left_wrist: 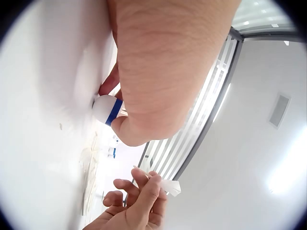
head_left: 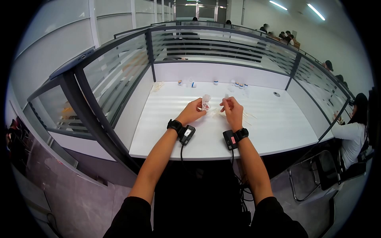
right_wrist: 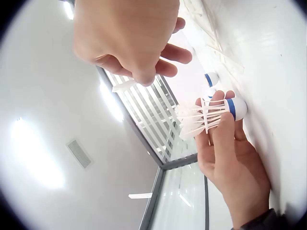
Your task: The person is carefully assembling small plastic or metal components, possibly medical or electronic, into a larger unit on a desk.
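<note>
A white shuttlecock (right_wrist: 205, 116) with a blue band round its rounded base is gripped by the left hand (right_wrist: 235, 160), thumb and fingers around the base, feathers pointing away. In the left wrist view the base (left_wrist: 106, 109) shows beneath the left hand (left_wrist: 158, 72). Beside it, the right hand (head_left: 234, 112) pinches one loose white feather (left_wrist: 171, 187) between thumb and forefinger, its other fingers bent. The feather tip (right_wrist: 124, 86) sticks out past the fingertips in the right wrist view. The two hands are apart above the table.
Loose feather pieces (head_left: 249, 115) lie on the white table (head_left: 158, 139) around the hands. Several blue-banded bases (head_left: 216, 82) stand along the back, with more pieces (head_left: 158, 86) at the back left. Partitions (head_left: 222, 68) enclose the table. A person (head_left: 353, 131) sits at the right.
</note>
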Demonstrator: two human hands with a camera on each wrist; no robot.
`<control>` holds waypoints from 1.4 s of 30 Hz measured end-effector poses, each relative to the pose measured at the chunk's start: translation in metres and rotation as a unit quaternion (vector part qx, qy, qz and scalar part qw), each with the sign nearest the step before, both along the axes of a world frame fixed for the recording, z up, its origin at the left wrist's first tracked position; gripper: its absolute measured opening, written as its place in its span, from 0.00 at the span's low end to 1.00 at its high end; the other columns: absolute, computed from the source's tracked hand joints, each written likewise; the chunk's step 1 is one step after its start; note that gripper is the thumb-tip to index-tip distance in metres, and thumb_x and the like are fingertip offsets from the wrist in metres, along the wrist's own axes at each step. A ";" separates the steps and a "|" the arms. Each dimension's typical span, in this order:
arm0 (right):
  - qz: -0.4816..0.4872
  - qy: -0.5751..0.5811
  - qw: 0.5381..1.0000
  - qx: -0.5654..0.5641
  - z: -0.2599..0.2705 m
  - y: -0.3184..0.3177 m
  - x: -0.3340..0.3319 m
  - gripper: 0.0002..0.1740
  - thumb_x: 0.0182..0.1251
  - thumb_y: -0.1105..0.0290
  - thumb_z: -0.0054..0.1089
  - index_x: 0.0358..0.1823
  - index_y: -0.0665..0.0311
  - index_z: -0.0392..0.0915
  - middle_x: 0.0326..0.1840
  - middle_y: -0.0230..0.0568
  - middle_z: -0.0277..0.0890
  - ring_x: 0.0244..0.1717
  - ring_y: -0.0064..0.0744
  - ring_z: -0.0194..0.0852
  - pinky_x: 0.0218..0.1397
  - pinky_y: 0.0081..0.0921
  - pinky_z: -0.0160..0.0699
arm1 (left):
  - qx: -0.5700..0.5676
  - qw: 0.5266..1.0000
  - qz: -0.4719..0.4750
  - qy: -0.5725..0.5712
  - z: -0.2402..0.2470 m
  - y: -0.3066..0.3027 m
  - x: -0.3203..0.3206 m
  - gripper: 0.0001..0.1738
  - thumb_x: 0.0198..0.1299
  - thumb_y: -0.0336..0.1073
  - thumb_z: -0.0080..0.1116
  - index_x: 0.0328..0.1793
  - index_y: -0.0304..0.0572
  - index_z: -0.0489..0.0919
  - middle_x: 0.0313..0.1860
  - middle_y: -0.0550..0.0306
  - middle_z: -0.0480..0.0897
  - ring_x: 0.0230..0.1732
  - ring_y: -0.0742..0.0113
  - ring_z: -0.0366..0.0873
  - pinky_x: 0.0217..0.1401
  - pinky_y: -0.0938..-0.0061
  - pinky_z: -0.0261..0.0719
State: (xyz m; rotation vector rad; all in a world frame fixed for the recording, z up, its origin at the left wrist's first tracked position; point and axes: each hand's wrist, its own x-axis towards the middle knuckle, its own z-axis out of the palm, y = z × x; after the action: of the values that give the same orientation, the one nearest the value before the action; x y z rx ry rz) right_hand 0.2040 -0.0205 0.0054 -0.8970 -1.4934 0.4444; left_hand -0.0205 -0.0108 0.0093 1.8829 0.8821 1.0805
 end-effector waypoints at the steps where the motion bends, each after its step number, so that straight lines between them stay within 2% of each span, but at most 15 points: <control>1: 0.000 -0.009 1.000 -0.002 0.001 -0.001 0.000 0.09 0.78 0.67 0.63 0.44 0.68 0.81 0.37 0.38 0.89 0.29 0.24 0.87 0.28 0.20 0.77 | 0.002 1.000 -0.004 0.000 0.000 0.000 0.000 0.27 0.62 0.29 0.62 0.69 0.35 0.76 0.55 0.54 0.86 0.54 0.67 0.84 0.60 0.70 0.81; 5: 0.003 -0.022 1.000 -0.003 0.005 -0.006 -0.004 0.10 0.76 0.66 0.66 0.47 0.66 0.84 0.37 0.34 0.89 0.32 0.21 0.86 0.29 0.20 0.77 | 0.002 1.000 -0.010 0.008 0.001 0.000 -0.003 0.27 0.62 0.29 0.63 0.69 0.35 0.76 0.55 0.53 0.86 0.55 0.66 0.84 0.60 0.70 0.81; 8: 0.043 0.005 0.999 -0.013 0.008 -0.009 -0.006 0.10 0.76 0.66 0.65 0.48 0.66 0.85 0.37 0.33 0.89 0.34 0.21 0.87 0.30 0.20 0.78 | 0.001 1.000 -0.013 0.004 -0.002 0.002 -0.002 0.28 0.62 0.29 0.64 0.70 0.35 0.75 0.55 0.53 0.86 0.55 0.66 0.84 0.61 0.69 0.81; 14: 0.094 -0.012 0.993 -0.063 0.008 -0.012 -0.007 0.10 0.76 0.67 0.65 0.50 0.66 0.87 0.37 0.33 0.90 0.34 0.21 0.86 0.34 0.20 0.79 | -0.009 0.999 -0.046 -0.015 0.000 0.000 -0.001 0.29 0.61 0.28 0.65 0.71 0.33 0.76 0.56 0.53 0.87 0.57 0.65 0.85 0.65 0.68 0.80; 24: 0.073 -0.029 0.995 -0.053 0.006 -0.010 -0.007 0.12 0.74 0.66 0.68 0.50 0.66 0.88 0.34 0.34 0.88 0.32 0.21 0.84 0.32 0.20 0.77 | -0.002 0.998 -0.065 -0.006 0.003 -0.003 -0.002 0.30 0.61 0.26 0.67 0.71 0.33 0.77 0.61 0.50 0.85 0.63 0.61 0.84 0.73 0.66 0.78; 33: 0.053 -0.052 0.997 -0.037 0.004 -0.006 -0.004 0.12 0.74 0.65 0.68 0.47 0.67 0.88 0.34 0.34 0.88 0.30 0.20 0.83 0.31 0.20 0.77 | 0.001 0.998 -0.061 0.004 0.002 -0.002 -0.001 0.28 0.62 0.26 0.68 0.69 0.33 0.78 0.60 0.51 0.86 0.62 0.62 0.84 0.73 0.66 0.77; 42: 0.035 -0.054 0.997 -0.043 0.003 -0.005 -0.004 0.13 0.74 0.64 0.68 0.44 0.69 0.86 0.33 0.35 0.87 0.29 0.20 0.82 0.29 0.20 0.76 | -0.004 0.998 -0.064 0.003 0.002 -0.001 0.000 0.32 0.62 0.27 0.71 0.73 0.34 0.75 0.62 0.50 0.85 0.64 0.61 0.83 0.71 0.64 0.79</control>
State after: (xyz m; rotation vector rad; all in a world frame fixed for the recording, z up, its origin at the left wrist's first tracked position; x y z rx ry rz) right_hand 0.1999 -0.0255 0.0079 -0.9499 -1.6179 0.5217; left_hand -0.0208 -0.0113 0.0110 1.9102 0.7558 0.9924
